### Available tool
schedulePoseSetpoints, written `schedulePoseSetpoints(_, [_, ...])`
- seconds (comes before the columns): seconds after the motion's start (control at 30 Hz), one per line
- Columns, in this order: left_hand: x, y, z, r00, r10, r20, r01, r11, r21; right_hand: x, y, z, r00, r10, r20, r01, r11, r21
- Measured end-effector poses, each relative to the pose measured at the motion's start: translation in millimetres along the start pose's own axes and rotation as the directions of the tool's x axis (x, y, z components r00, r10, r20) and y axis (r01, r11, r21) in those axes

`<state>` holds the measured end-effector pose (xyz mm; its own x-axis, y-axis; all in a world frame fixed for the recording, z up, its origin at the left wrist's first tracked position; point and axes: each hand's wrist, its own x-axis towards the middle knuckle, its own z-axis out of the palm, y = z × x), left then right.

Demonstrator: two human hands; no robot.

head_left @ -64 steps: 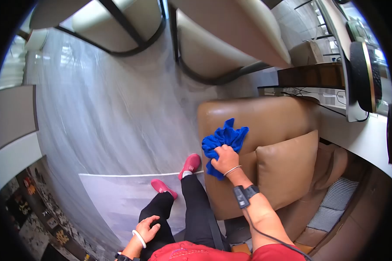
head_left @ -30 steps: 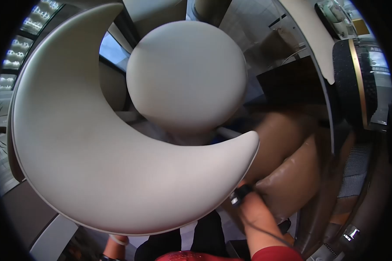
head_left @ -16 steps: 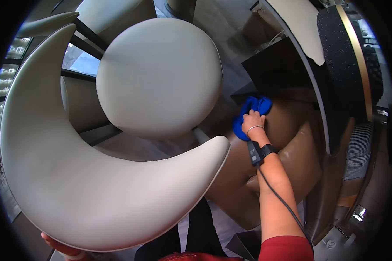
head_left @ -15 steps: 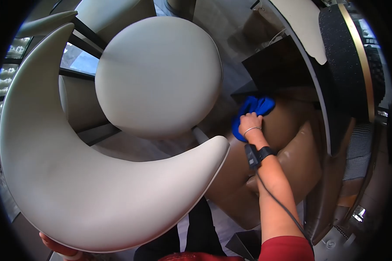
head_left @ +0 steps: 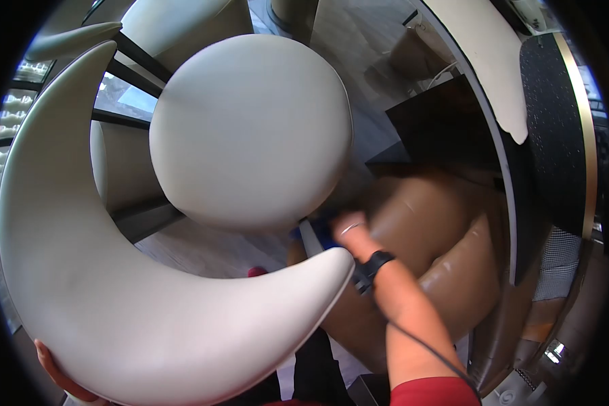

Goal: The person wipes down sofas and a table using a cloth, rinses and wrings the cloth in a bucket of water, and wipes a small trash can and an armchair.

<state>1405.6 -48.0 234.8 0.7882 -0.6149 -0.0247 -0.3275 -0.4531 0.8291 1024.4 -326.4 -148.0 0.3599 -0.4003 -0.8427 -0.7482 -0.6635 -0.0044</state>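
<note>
The right hand point(head_left: 348, 222) is at the crumpled blue cloth point(head_left: 326, 231), and the two seem to be touching. The fingers are blurred, so I cannot tell how tightly they close on it. The cloth is partly hidden behind a narrow pale bar point(head_left: 310, 239) of the chair, near the left end of the large brown leather seat point(head_left: 419, 206).

The left hand point(head_left: 59, 373) lies along the outer lower edge of the crescent-shaped off-white padded chair back point(head_left: 162, 304). Its fingers are touching this edge, or very near it; most of the palm is hidden, so I cannot say if it is clamped there.

Farther out, the round off-white padded seat point(head_left: 250, 128) stands inside the curve of the chair back. Behind the right forearm is the glossy brown leather cushion point(head_left: 463, 284), resting on the brown seat.

In my judgement, the step in hand is work with the cloth at the end of the brown seat, while the left hand attends to the chair. The next move calls for keeping the cloth gathered under the right fingers and leaving room at the pointed tip of the chair back, which is just beside the right wrist and could catch it.
</note>
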Motion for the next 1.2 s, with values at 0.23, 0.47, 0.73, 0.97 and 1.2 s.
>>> schedulePoseSetpoints(0.23, [-9.0,-18.7,-63.7,0.954,0.261,0.149,-0.299,0.870,0.392,9.6,133.3,-37.4,0.932,0.360,-0.036,-0.361,0.927,-0.104])
schedulePoseSetpoints(0.47, [-13.1,-29.3,-54.8,0.984,0.071,0.163,-0.118,0.947,0.299,22.8,1.0,21.0,1.000,-0.008,-0.003,0.008,0.991,0.135])
schedulePoseSetpoints(0.73, [-51.1,-62.4,-47.0,0.981,-0.185,0.061,0.151,0.920,0.361,63.8,33.7,24.9,0.985,-0.106,0.139,0.113,0.993,-0.042])
schedulePoseSetpoints(0.97, [-76.6,-93.9,-14.8,0.938,-0.345,0.029,0.303,0.859,0.412,131.7,174.8,0.6,0.925,0.311,0.220,-0.285,0.948,-0.141])
schedulePoseSetpoints(1.2, [-80.6,-96.6,2.2,0.915,-0.404,0.011,0.359,0.824,0.439,141.4,32.4,42.9,0.974,-0.136,0.182,0.152,0.985,-0.078])
